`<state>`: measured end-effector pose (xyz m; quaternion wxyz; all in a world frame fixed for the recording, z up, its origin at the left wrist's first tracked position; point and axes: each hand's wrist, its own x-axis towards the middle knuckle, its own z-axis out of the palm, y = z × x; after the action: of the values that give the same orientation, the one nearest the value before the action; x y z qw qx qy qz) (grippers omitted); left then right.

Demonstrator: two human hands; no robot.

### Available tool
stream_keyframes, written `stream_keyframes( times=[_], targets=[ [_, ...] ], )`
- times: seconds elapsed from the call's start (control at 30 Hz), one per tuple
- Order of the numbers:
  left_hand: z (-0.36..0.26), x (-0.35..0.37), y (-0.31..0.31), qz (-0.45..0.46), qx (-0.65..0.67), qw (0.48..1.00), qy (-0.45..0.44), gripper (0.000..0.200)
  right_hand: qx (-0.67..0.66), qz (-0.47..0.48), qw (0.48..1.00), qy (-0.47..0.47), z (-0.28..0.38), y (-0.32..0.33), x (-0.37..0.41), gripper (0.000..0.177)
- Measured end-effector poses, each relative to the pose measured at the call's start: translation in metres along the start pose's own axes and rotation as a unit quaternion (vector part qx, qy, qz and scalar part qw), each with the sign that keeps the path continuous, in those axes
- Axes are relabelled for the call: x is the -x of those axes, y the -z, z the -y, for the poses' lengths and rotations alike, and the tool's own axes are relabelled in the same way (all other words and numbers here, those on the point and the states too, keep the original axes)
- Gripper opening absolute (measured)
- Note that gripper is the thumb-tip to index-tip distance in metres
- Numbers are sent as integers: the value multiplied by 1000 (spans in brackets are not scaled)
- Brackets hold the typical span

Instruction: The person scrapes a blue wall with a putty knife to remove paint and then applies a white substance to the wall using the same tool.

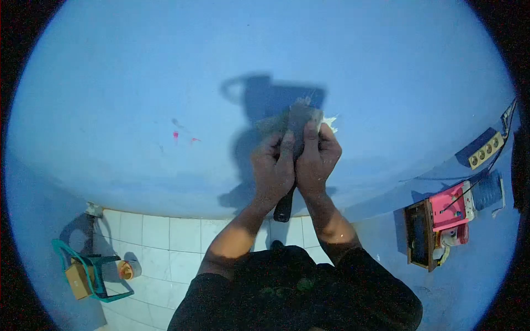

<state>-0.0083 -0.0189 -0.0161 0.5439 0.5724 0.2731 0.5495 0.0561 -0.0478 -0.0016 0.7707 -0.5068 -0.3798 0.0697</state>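
Note:
Both hands are on a putty knife with a grey blade (301,118) and a black handle (282,209) that points down toward my body. My left hand (274,165) closes around its left side, the thumb lying along the blade. On the other side my right hand (317,160) grips it, thumb pressed on the blade face. The blade is up at the blue wall (386,71); whether its edge touches cannot be told. A rough white patch (330,123) of bare wall shows just right of the blade. Some fingers are hidden behind the knife.
Red marks (176,134) dot the wall at left. A green-framed chair (105,298) holding a cardboard box (80,279) stands lower left, beside a small tub (128,270). At right are a power strip (486,150), a pink tray (448,207) and a wooden box (420,234).

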Motion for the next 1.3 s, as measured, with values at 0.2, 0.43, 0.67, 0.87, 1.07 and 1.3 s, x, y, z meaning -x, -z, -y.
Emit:
stream_keyframes(
  times=[0.2, 0.43, 0.67, 0.87, 1.07, 1.3],
  targets=[
    [7, 0, 4, 3, 39, 999, 4, 28, 64, -13, 997, 29, -7, -3, 1, 24],
    [10, -5, 10, 26, -11, 999, -19, 28, 12, -50, 999, 11, -6, -14, 12, 24],
    [11, -2, 18, 41, -15, 999, -12, 30, 127, -58, 986, 91, -17, -11, 9, 30],
    [-2, -14, 13, 73, 50, 995, 46, 28, 17, -60, 998, -18, 8, -17, 9, 30],
    [9, -11, 17, 47, 28, 998, -5, 28, 18, -66, 998, -2, -19, -16, 15, 27],
    [9, -5, 17, 25, 70, 996, 45, 25, 53, -66, 996, -28, -17, -16, 16, 25]
  ],
)
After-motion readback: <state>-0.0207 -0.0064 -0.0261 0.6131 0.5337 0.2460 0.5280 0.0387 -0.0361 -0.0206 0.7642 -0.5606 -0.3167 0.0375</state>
